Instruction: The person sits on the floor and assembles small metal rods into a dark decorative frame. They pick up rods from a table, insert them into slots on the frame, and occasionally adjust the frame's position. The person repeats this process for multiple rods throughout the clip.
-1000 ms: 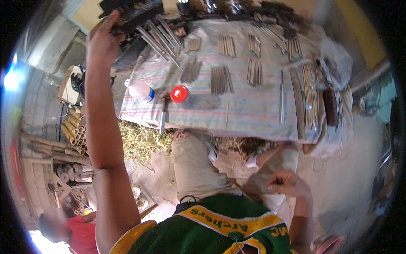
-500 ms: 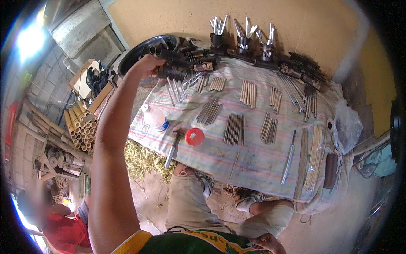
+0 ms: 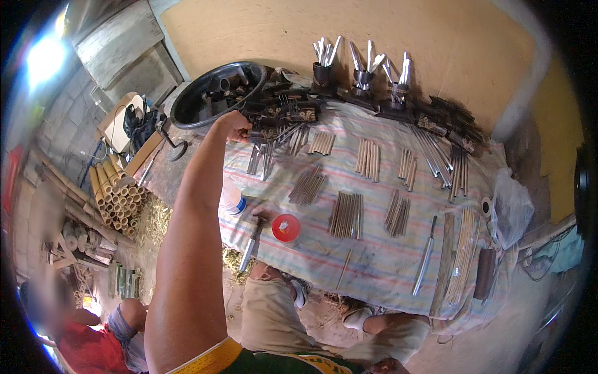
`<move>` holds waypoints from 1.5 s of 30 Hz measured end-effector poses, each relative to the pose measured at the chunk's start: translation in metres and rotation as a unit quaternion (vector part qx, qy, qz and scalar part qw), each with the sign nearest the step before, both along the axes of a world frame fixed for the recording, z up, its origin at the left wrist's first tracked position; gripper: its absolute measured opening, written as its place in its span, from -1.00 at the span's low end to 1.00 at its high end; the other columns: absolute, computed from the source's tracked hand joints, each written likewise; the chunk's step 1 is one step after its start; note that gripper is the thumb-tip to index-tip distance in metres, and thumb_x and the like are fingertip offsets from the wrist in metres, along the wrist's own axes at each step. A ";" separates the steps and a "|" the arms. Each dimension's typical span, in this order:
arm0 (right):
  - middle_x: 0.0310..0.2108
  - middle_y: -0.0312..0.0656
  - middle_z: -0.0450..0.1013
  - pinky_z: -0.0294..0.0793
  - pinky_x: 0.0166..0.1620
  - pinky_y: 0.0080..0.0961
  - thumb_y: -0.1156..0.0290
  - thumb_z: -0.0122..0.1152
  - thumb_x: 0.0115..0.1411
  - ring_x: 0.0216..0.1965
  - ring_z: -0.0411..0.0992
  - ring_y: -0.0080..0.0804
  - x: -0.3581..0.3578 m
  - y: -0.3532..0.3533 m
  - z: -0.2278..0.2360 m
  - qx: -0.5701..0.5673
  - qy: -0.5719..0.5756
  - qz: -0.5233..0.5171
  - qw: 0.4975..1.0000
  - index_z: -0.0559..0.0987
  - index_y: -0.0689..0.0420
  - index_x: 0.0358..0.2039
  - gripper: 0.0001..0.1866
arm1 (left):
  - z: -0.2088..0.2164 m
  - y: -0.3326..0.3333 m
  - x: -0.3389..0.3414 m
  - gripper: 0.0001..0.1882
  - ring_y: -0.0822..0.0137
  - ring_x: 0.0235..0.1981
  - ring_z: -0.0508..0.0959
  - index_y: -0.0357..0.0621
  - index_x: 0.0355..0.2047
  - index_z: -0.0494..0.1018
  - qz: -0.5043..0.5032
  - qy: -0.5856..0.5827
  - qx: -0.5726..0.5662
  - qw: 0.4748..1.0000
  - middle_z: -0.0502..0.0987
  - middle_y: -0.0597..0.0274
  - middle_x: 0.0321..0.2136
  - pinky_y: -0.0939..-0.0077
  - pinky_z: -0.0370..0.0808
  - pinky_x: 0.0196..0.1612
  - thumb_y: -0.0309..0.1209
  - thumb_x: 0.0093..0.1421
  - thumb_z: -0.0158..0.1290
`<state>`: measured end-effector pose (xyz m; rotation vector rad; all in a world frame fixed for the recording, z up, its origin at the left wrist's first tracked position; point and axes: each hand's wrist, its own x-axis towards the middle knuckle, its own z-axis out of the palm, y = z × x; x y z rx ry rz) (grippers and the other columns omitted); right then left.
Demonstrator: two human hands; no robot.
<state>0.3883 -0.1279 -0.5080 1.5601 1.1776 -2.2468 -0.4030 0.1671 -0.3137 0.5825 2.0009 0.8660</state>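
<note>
From the head camera, your left hand [image 3: 233,124] is stretched far out over the table, its fingers curled into a loose fist against the heap of dark carved bamboo pieces [image 3: 280,112] at the far left of the striped cloth [image 3: 374,249]. Whether the fingers actually grip one of those pieces cannot be told; the knuckles hide it. That heap lies just right of the round black plastic basin [image 3: 215,93], which holds more dark pieces.

Your right hand is barely in view at the bottom edge, so its fingers cannot be judged.

Near your left forearm, on the near left of the cloth, a white plastic bottle with a blue band [image 3: 232,201] lies just beside a round red lid [image 3: 286,228] and a metal-bladed knife [image 3: 251,244]. Bundles of thin bamboo sticks [image 3: 347,215] lie in rows across the middle. At the far edge stand three dark cups holding pale slivers [image 3: 362,68]. Left of the table, cut yellow bamboo tubes [image 3: 115,193] are stacked on the ground.
</note>
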 end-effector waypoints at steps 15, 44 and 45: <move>-0.47 -0.17 0.52 0.44 -0.49 -0.49 0.31 0.29 0.15 -0.53 0.45 -0.47 0.001 -0.001 0.000 0.016 -0.011 0.022 1.000 0.54 0.24 -0.21 -0.71 | 0.018 0.001 0.033 -0.76 0.13 -0.50 0.61 -0.37 -0.39 0.51 -0.106 0.270 -0.011 0.957 0.55 -0.02 -0.51 0.24 0.60 -0.54 -0.37 0.07 0.15; -0.30 -0.10 0.54 0.48 -0.43 -0.59 0.33 0.30 0.13 -0.42 0.52 -0.40 0.005 -0.007 0.084 -0.074 0.238 0.112 0.962 0.42 0.31 0.01 -0.51 | -0.012 -0.299 0.310 -0.56 0.15 -0.28 0.60 -0.28 -0.16 0.47 -0.573 0.262 0.215 0.746 0.58 0.03 -0.33 0.30 0.53 -0.20 -0.11 0.20 0.08; -0.30 -0.11 0.53 0.46 -0.43 -0.62 0.27 0.33 0.10 -0.41 0.51 -0.42 0.021 -0.024 0.065 -0.119 0.293 0.063 0.947 0.41 0.33 0.02 -0.45 | -0.025 -0.316 0.298 -0.56 0.19 -0.37 0.61 -0.30 -0.19 0.48 -0.504 0.167 0.114 0.839 0.58 0.03 -0.36 0.34 0.57 -0.28 -0.10 0.22 0.06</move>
